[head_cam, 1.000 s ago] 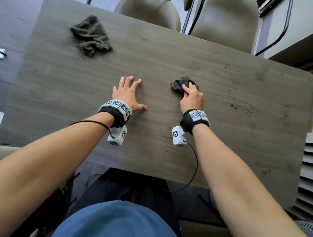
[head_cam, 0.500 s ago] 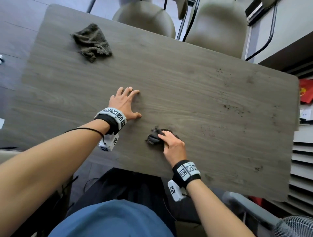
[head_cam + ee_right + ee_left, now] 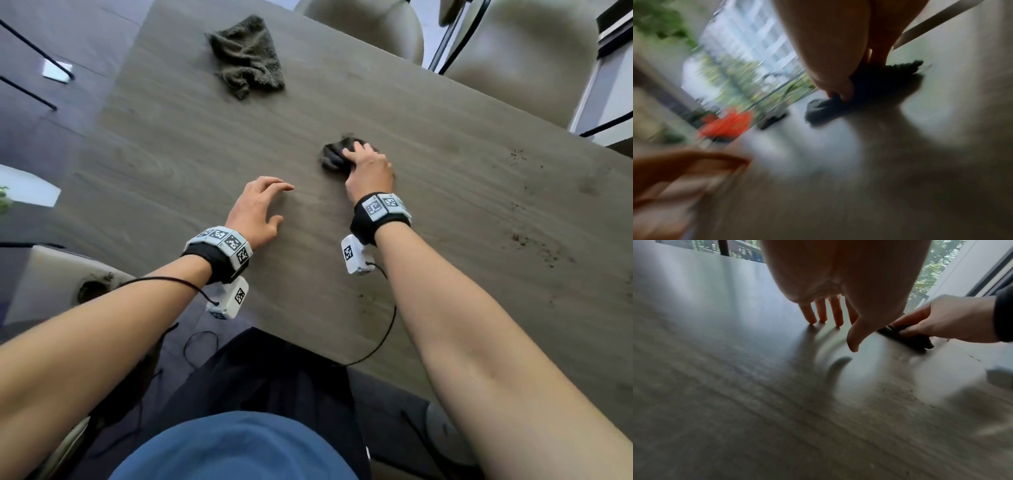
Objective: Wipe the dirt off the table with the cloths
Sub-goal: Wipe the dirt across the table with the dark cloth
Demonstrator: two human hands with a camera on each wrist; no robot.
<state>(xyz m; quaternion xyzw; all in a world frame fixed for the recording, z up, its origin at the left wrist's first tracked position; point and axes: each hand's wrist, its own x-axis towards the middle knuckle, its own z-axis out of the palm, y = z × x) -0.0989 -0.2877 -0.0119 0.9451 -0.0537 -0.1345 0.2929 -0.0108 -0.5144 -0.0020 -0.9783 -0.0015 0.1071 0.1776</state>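
The right hand's fingers curl over a bunched dark cloth, pressing it on the table. Half a second ago hand and cloth sat near the front edge; both are now further in, toward 12 o'clock. The left hand holds nothing: its loosely arched fingertips touch the wood, where they lay flatter before. A second cloth lies apart at 11 o'clock, dirt specks at 3 o'clock. The right wrist view is motion-blurred; the right hand hides much of its cloth.
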